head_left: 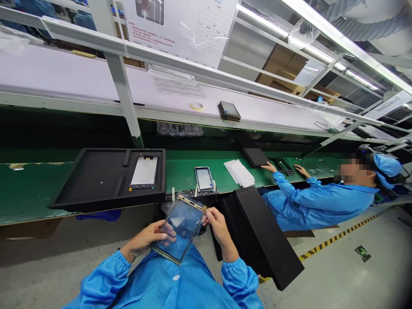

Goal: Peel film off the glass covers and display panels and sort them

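Factory line, green bench top (28,189). Nearest: L hand (144,240), fingers spread, gripping left edge of 1 glass touch panel (178,229); R hand (219,227) pinching its upper right corner. Panel tilted over lap, just off bench edge. Beside R: 1 black foam slab (260,231). Ahead: 2nd panel (204,179) on bench, 3rd panel (144,171) in black foam tray (106,201), 1 stack white sheets (238,173). Far right: 1 co-worker (318,206), both hands on bench.

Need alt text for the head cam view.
The left hand and right hand hold a glass panel by its edges above a blue smock. Ahead, another panel lies in a black foam tray on a green bench. A co-worker in blue reaches onto the bench at right.
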Action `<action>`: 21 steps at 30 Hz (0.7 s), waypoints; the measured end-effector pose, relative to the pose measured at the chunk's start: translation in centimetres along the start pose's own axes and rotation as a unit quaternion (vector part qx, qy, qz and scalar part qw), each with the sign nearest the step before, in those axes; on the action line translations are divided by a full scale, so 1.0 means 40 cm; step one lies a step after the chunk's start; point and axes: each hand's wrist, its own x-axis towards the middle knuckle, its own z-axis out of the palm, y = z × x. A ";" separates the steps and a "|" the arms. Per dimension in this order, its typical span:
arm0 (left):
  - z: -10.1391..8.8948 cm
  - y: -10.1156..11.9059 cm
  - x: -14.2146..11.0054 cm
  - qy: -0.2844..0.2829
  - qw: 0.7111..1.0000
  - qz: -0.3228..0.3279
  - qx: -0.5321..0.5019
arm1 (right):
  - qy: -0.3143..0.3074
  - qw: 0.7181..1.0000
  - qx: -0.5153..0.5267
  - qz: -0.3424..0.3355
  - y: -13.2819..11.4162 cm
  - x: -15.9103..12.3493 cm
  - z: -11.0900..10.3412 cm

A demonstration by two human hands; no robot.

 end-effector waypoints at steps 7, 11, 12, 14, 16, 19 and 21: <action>0.020 -0.024 0.023 0.099 0.994 0.023 0.049 | 0.000 0.985 0.144 0.090 0.043 0.038 0.071; 0.044 -0.053 0.035 0.183 0.979 0.070 0.051 | -0.049 0.987 0.058 0.140 0.109 0.058 0.069; 0.048 -0.056 0.033 0.184 0.978 0.084 0.041 | -0.069 0.987 0.016 0.143 0.131 0.058 0.063; 0.049 -0.060 0.019 0.191 0.975 0.113 0.006 | -0.094 0.982 -0.070 0.150 0.177 0.044 0.050; 0.043 -0.065 -0.003 0.200 0.969 0.144 -0.031 | -0.104 0.974 -0.108 0.172 0.214 0.012 0.044; 0.021 -0.080 -0.043 0.191 0.968 0.141 -0.077 | -0.145 0.970 -0.092 0.171 0.225 -0.056 0.060; 0.000 -0.094 -0.069 0.189 0.971 0.098 -0.110 | -0.202 0.965 -0.114 0.125 0.201 -0.095 0.086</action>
